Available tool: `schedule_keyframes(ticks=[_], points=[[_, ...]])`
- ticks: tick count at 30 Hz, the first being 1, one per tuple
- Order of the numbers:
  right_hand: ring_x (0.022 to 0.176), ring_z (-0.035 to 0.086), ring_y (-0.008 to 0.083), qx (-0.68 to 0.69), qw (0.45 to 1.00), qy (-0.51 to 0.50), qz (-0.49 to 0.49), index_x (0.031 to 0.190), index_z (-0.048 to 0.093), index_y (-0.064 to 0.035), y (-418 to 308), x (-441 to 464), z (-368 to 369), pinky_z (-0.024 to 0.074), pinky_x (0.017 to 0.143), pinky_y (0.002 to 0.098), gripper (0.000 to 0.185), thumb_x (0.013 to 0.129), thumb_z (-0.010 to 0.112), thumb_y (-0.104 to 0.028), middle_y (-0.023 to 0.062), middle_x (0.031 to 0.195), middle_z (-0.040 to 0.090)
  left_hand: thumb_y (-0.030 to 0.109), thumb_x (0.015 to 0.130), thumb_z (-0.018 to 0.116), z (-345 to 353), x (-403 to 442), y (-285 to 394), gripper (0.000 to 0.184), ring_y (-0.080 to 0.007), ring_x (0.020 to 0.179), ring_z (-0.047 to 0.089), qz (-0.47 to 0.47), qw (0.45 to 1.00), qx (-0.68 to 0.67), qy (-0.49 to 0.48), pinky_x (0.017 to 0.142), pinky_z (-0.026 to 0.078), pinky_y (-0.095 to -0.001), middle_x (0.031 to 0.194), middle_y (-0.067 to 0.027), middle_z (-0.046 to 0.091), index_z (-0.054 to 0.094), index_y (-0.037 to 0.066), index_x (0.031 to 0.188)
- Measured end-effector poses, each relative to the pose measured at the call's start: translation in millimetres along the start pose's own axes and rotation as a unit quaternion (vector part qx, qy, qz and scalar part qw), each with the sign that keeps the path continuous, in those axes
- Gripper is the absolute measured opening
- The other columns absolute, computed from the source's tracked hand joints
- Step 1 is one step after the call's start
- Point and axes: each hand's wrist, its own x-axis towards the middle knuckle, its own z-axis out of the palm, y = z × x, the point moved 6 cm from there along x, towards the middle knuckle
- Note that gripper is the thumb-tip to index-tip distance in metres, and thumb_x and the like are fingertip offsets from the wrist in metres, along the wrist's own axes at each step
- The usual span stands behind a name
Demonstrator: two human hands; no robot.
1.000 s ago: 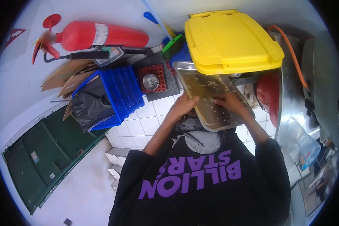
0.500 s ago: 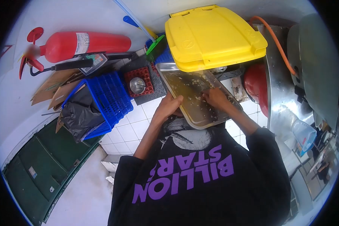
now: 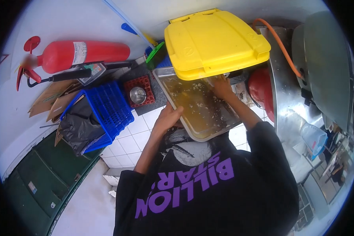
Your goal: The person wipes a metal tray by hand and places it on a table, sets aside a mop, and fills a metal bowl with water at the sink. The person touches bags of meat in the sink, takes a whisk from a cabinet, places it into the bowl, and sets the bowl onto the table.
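While the yellow lid (image 3: 216, 43) is overhanging the metal tray's (image 3: 202, 129) far end, your left hand (image 3: 169, 117) is clamping its side rim, apparently for steadiness; your right hand (image 3: 223, 87), closure unclear, is reaching near white bits (image 3: 201, 105).

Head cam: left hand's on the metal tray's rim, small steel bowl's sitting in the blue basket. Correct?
Bowl location's wrong. Head view shows the small steel bowl on the red holed crate, beside the blue basket. The left hand is on the rim of the metal tray, as you say.
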Motion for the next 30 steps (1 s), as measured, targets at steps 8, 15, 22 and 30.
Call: schedule_keyframes(ticks=[8,15,22,30], points=[[0.119,0.043,0.0349,0.231,0.967,0.107,0.006,0.132,0.038,-0.0103,20,70,36,0.0359,0.097,0.0462,0.059,0.082,0.057,-0.034,0.0203,0.131,0.043,0.027,0.08,0.047,-2,-24,30,0.059,-0.028,0.097,0.058,-0.064,0.998,0.017,0.003,0.068,0.055,-0.0375,0.117,-0.0189,0.05,0.032,0.0,0.131],[0.119,0.044,0.0352,0.161,0.985,0.013,0.065,0.132,0.037,-0.0101,11,72,41,0.0364,0.097,0.0462,0.058,0.083,0.053,-0.035,0.0206,0.131,0.043,0.028,0.08,0.048,-3,-22,19,0.061,-0.0268,0.098,0.057,-0.061,0.998,0.021,0.018,0.068,0.053,-0.0357,0.116,-0.0183,0.051,0.032,-0.001,0.131],[0.116,0.047,0.0362,0.087,0.99,-0.054,0.094,0.132,0.037,-0.0097,10,57,34,0.0388,0.096,0.0441,0.054,0.086,0.045,-0.036,0.0215,0.131,0.042,0.03,0.081,0.048,-4,-21,18,0.061,-0.0264,0.095,0.059,-0.046,0.998,0.044,0.017,0.067,0.053,-0.0354,0.114,-0.0195,0.053,0.032,-0.001,0.13],[0.112,0.05,0.0363,0.284,0.959,0.014,-0.003,0.13,0.04,-0.0083,27,68,32,0.0411,0.093,0.045,0.059,0.082,0.052,-0.039,0.0226,0.127,0.046,0.03,0.081,0.047,-3,-21,23,0.058,-0.0279,0.1,0.058,-0.07,0.996,0.047,0.02,0.078,0.048,-0.0341,0.113,-0.0206,0.055,0.036,-0.001,0.129]])
